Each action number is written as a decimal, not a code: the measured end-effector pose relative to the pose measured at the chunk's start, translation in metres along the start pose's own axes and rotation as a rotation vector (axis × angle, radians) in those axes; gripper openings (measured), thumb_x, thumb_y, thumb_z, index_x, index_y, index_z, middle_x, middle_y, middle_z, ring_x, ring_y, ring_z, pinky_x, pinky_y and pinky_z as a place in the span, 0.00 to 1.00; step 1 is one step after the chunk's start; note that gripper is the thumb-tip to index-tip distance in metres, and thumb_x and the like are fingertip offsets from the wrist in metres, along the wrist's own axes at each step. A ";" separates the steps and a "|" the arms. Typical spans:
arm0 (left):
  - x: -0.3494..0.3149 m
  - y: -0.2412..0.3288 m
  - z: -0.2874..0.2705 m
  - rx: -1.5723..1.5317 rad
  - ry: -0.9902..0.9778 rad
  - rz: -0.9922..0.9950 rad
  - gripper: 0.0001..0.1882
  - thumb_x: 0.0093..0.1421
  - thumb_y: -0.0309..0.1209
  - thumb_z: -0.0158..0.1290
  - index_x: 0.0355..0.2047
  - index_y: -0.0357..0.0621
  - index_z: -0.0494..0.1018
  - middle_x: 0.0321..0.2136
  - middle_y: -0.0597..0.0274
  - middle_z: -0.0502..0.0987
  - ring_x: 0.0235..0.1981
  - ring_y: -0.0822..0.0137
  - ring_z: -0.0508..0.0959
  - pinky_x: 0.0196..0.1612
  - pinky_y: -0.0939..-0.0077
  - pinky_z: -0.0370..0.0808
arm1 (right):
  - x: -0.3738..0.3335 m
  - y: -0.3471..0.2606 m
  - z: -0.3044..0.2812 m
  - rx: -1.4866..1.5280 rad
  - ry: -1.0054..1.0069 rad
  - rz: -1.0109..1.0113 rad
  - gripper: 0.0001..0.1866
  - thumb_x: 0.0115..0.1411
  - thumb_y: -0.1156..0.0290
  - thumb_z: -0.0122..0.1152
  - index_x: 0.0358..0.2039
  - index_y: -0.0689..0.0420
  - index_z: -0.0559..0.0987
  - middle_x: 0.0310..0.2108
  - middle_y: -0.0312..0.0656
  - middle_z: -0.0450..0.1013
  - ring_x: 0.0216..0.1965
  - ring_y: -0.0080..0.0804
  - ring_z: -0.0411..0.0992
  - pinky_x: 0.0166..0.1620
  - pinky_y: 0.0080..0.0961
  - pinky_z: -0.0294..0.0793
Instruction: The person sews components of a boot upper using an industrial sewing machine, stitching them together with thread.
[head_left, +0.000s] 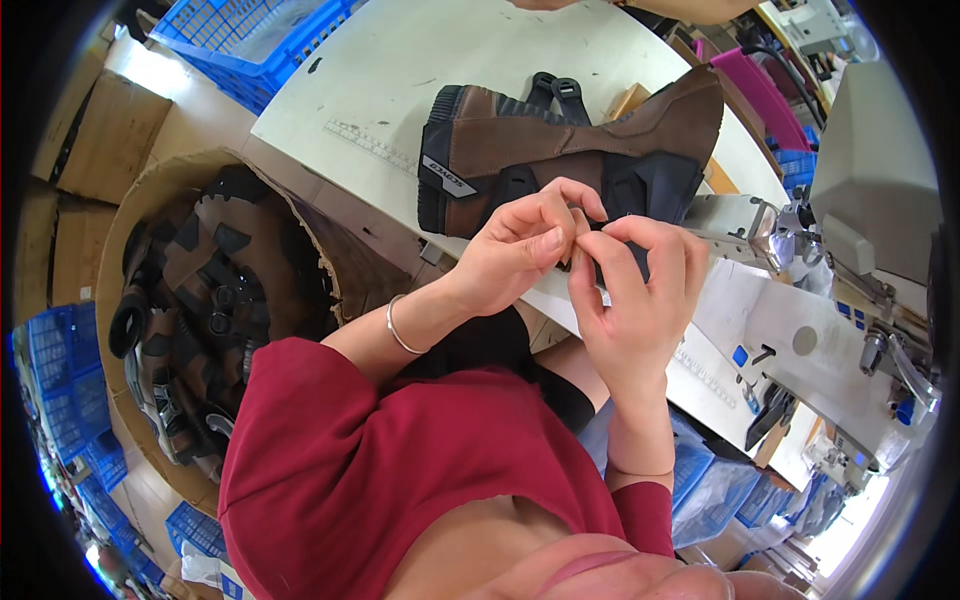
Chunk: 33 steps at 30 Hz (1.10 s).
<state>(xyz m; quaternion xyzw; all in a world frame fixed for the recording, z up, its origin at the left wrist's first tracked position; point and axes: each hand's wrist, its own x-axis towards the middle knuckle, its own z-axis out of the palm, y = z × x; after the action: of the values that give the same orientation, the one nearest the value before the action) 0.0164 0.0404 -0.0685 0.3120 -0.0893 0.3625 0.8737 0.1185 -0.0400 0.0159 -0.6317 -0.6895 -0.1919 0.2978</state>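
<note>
My left hand (515,248) and my right hand (648,290) meet fingertip to fingertip over the table's front edge. Both are closed in a pinch. Whatever lies between the fingertips is too small and hidden to make out. Just beyond them a brown and black boot upper (520,140) rests on its side on the white table (390,70), with black straps on it and a light label at its left end. A silver bangle (398,328) circles my left wrist.
A large cardboard box (150,205) of similar brown and black pieces stands at my left. To the right is a sewing machine (800,325) with metal parts. A blue crate (262,70) sits beyond the table at the back left; a pink panel (762,95) shows at the back right.
</note>
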 end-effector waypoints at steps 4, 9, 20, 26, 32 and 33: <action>0.001 0.002 -0.003 -0.054 0.033 -0.015 0.10 0.63 0.36 0.50 0.28 0.45 0.68 0.45 0.63 0.63 0.36 0.76 0.67 0.44 0.74 0.66 | 0.002 0.003 0.006 -0.009 0.035 -0.043 0.09 0.42 0.76 0.65 0.27 0.53 0.77 0.37 0.36 0.67 0.38 0.35 0.64 0.40 0.31 0.65; 0.004 0.002 -0.005 -0.258 0.023 -0.001 0.10 0.62 0.38 0.52 0.30 0.47 0.67 0.48 0.61 0.65 0.38 0.73 0.69 0.45 0.73 0.67 | 0.002 0.006 0.012 0.426 0.058 0.266 0.08 0.43 0.77 0.63 0.27 0.53 0.78 0.40 0.40 0.65 0.38 0.33 0.64 0.42 0.28 0.65; 0.003 0.005 -0.007 -0.087 0.026 -0.034 0.11 0.64 0.39 0.49 0.29 0.47 0.66 0.50 0.62 0.62 0.49 0.69 0.67 0.51 0.70 0.66 | 0.012 0.008 0.013 0.276 -0.012 0.154 0.07 0.44 0.74 0.67 0.25 0.51 0.79 0.34 0.31 0.69 0.39 0.34 0.64 0.41 0.28 0.63; 0.003 0.006 -0.003 -0.043 0.067 0.014 0.09 0.63 0.33 0.50 0.28 0.43 0.70 0.46 0.61 0.64 0.38 0.75 0.71 0.44 0.75 0.68 | 0.017 0.006 0.002 -0.045 -0.003 -0.062 0.08 0.43 0.71 0.68 0.25 0.51 0.77 0.32 0.29 0.69 0.38 0.33 0.65 0.42 0.31 0.63; 0.001 0.009 -0.001 0.170 0.109 0.015 0.10 0.63 0.34 0.51 0.28 0.42 0.71 0.45 0.63 0.64 0.37 0.76 0.68 0.42 0.77 0.67 | 0.021 0.006 -0.002 -0.130 -0.018 -0.200 0.11 0.41 0.74 0.65 0.28 0.53 0.76 0.32 0.30 0.68 0.38 0.31 0.66 0.45 0.33 0.65; 0.001 0.009 0.000 0.163 0.101 0.032 0.10 0.63 0.34 0.51 0.28 0.42 0.71 0.45 0.63 0.64 0.37 0.76 0.68 0.42 0.77 0.67 | 0.022 0.008 -0.001 -0.127 -0.031 -0.224 0.11 0.40 0.74 0.65 0.28 0.52 0.76 0.33 0.31 0.68 0.38 0.31 0.66 0.45 0.33 0.66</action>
<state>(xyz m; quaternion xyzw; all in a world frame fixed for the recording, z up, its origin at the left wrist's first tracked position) 0.0108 0.0457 -0.0645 0.3620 -0.0204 0.3975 0.8429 0.1256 -0.0231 0.0304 -0.5713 -0.7466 -0.2575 0.2234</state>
